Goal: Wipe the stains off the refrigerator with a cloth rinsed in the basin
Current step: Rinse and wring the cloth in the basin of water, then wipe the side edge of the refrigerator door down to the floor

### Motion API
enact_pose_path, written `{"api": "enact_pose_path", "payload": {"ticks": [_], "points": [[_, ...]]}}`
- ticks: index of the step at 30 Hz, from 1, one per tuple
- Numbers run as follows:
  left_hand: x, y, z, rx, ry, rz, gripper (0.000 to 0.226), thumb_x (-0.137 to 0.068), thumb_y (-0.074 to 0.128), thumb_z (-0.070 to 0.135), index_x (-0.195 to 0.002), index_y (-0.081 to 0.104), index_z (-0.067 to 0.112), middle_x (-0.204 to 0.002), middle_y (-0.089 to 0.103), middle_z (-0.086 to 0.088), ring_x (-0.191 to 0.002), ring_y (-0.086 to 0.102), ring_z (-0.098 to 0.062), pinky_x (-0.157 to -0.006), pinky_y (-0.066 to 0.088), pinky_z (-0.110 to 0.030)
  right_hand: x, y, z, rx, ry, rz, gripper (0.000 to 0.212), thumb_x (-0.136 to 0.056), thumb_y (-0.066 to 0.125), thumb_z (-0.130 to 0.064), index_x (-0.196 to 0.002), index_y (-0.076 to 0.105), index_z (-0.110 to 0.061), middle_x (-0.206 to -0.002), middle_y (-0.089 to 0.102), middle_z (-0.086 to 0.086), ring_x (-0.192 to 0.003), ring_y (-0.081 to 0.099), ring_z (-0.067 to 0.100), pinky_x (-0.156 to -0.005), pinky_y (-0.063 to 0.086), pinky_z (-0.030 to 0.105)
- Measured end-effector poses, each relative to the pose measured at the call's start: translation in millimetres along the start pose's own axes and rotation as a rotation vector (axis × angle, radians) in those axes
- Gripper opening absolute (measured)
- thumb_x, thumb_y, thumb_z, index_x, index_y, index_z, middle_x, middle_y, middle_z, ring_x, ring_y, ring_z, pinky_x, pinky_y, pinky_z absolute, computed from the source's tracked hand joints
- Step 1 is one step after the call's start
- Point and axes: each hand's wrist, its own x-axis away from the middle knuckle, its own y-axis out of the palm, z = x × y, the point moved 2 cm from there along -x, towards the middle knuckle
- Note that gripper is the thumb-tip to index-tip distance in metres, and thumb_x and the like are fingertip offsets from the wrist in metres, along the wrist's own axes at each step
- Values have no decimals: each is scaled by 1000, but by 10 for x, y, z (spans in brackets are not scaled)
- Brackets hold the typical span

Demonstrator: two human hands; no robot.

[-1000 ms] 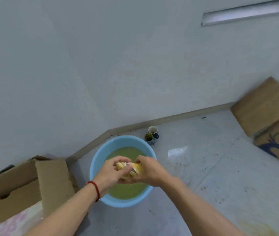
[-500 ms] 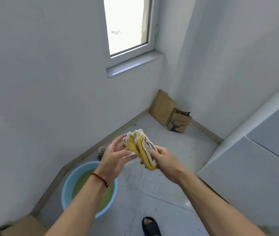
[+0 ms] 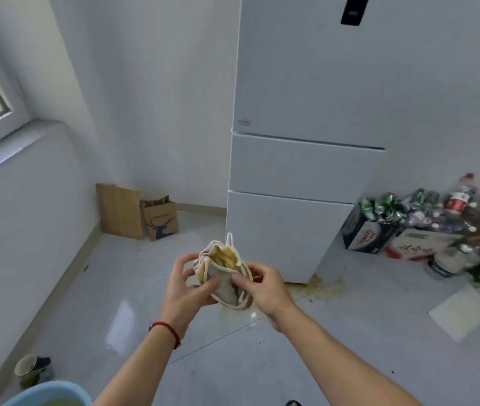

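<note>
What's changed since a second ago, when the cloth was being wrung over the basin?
The cloth has been lifted away from the basin, and the view has turned to the refrigerator. The left hand and right hand still grip the cloth.

The pale tiled floor [image 3: 133,291] carried everything. Beyond the hands [image 3: 224,284] stood the white refrigerator [image 3: 300,177], with a yellowish stain [image 3: 318,288] spread on the tiles at its foot, just right of the hands. Far left of the hands, a flat cardboard sheet [image 3: 118,210] and a brown paper bag [image 3: 160,218] leaned by the wall. To the right sat boxes [image 3: 364,232] heaped with cans and bottles [image 3: 438,206]. Below and left of the hands, at the frame's bottom edge, were a blue basin [image 3: 48,392] and paper cups [image 3: 29,369] beside it.
</note>
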Motion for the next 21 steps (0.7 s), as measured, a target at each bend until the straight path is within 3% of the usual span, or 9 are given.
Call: {"api": "enact_pose_path", "payload": {"ticks": [3, 7, 9, 11, 13, 15, 16, 17, 21], "points": [[-103, 421, 47, -120, 29, -21, 58, -87, 71, -7, -127, 54, 32, -122, 63, -6, -88, 76, -29, -75, 64, -46, -76, -506, 153, -366, 142, 63, 15, -96, 74, -16, -111, 74, -11, -108, 79, 12, -101, 75, 28, -95, 59, 46], [-316, 1436, 153, -117, 30, -18, 57, -82, 58, -24, -118, 66, 19, -116, 60, -14, -91, 71, -34, -76, 63, -53, -269, -1663, 273, -767, 228, 145, 22, -102, 65, -16, -121, 68, -6, -103, 76, 14, -94, 72, 30, -88, 58, 49], [-379, 1968, 105, -92, -12, -51, 54, -75, 60, -24, -112, 67, 14, -109, 63, -17, -82, 67, -29, -65, 62, -41, -312, -2340, 266, -825, 166, 208, 19, -103, 62, -12, -120, 66, -5, -106, 75, 17, -95, 72, 32, -86, 60, 49], [-426, 2449, 3, -168, -48, -158, 42, -65, 69, -13, -97, 66, 14, -96, 67, -11, -77, 62, -23, -58, 53, -31, -358, -2958, 213, -841, 96, 247, 20, -103, 62, -9, -122, 65, -4, -116, 74, 19, -104, 72, 34, -95, 58, 54], [-492, 2872, -106, -573, -38, -349, 29, -64, 80, 11, -81, 61, 24, -86, 66, 4, -77, 59, -17, -65, 52, -31, -359, -3491, 119, -839, 60, 251, 20, -103, 59, -7, -121, 65, -3, -122, 73, 20, -111, 71, 34, -99, 56, 54], [-544, 3161, -164, -1109, -68, -632, 27, -68, 79, 31, -83, 57, 30, -92, 68, 15, -87, 64, -12, -84, 58, -37, -334, -3835, -19, -780, 29, 210, 16, -104, 58, -6, -116, 68, -3, -119, 74, 21, -106, 74, 31, -90, 61, 48], [-580, 3293, -128, -1209, -57, -665, 26, -70, 77, 29, -87, 57, 33, -98, 68, 15, -94, 66, -11, -90, 58, -39, -320, -3951, -90, -736, 17, 183, 16, -104, 58, -7, -116, 68, -3, -119, 74, 22, -104, 74, 31, -89, 62, 47], [-627, 3454, -67, -1155, -18, -643, 28, -72, 75, 26, -93, 59, 35, -103, 68, 14, -100, 66, -10, -91, 57, -39, -306, -4065, -163, -693, 8, 159, 17, -105, 57, -8, -117, 68, -3, -119, 74, 22, -105, 74, 32, -91, 61, 49], [-649, 4339, 440, -373, 32, -564, 44, -93, 68, 49, -131, 63, 26, -127, 70, 10, -119, 65, -8, -98, 55, -31, -321, -4459, -365, -588, -39, 14, 24, -107, 53, -9, -126, 65, -1, -121, 74, 21, -111, 73, 32, -94, 61, 47]]}}
